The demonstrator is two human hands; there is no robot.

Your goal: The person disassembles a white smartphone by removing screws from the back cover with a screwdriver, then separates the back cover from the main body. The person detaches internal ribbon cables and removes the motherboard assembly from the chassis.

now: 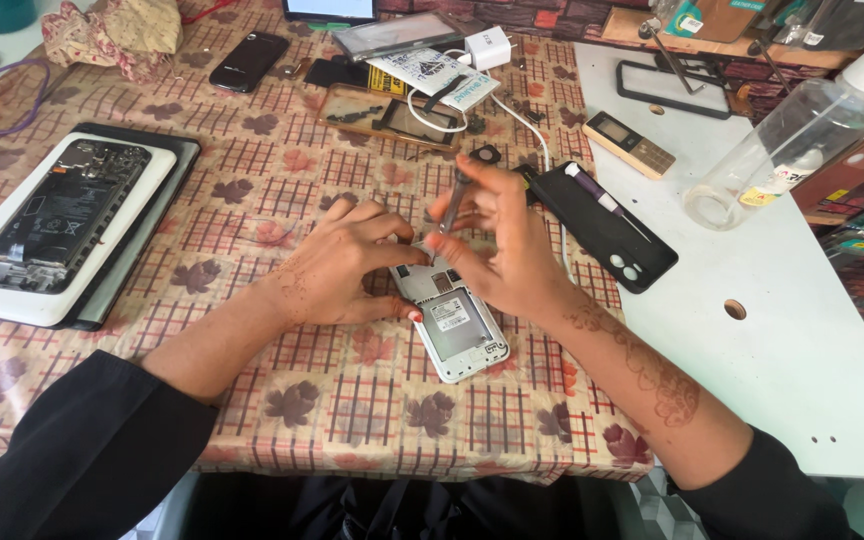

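Observation:
A small white phone (457, 330) lies on the patterned tablecloth (282, 180) with its back cover off and its battery showing. My left hand (347, 262) presses down on the phone's upper left edge and steadies it. In my right hand (507, 245) is a thin screwdriver (449, 210), held upright in the fingertips with its tip down at the top end of the phone. Both hands meet over the phone's top half and hide it.
An opened phone (57, 215) rests on a white pad at left. A black phone cover (607, 235) with another screwdriver (604, 200) lies right of my hands. A clear spray bottle (792, 135), a keypad phone (630, 143), a charger (489, 47) and a parts tray (392, 115) sit behind.

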